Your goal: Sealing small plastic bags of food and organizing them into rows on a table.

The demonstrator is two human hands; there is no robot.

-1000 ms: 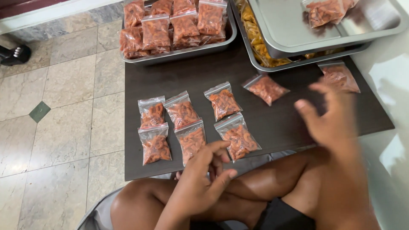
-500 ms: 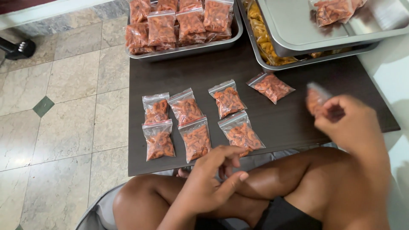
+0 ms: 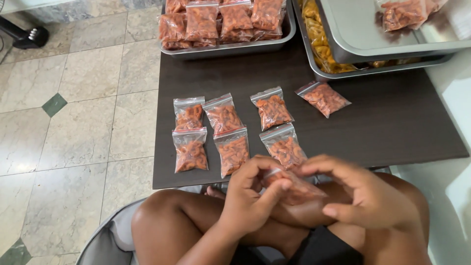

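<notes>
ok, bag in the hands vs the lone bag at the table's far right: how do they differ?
The held bag is off the table, pinched between the left hand and right hand; the lone bag lies flat on the dark table, untouched. The held bag is blurred and partly hidden by fingers; the lone bag shows whole, angled. Both are small clear zip bags of orange-red snacks.

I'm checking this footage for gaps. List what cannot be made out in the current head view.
- Small bag held between left hand and right hand: motion-blurred and partly covered by fingers, so whether its seal is closed cannot be told.
- Tray of packed bags: top cut off by the frame edge, so the bag count is unknown.
- Yellow food in the lower tray: mostly hidden by the steel tray stacked on it.
</notes>
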